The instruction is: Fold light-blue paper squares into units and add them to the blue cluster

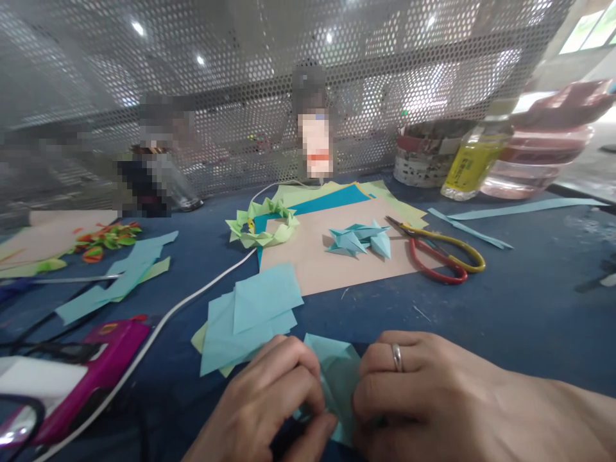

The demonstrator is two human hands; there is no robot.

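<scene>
A light blue sheet of paper, creased and partly folded, lies between my hands at the near edge of the view. My left hand is curled with its fingers closed on the paper's left side. Opposite it, my right hand, a ring on one finger, presses closed on the right side; its fingertips are partly hidden. Just beyond sits a stack of light blue paper squares. Farther off, folded light blue paper pieces rest on a beige sheet, beside a green folded paper ring.
Scissors with red and yellow handles lie right of the folded pieces. Paper strips, a bottle with a yellow label and a round container stand behind. A white cable runs past a magenta device and paper scraps.
</scene>
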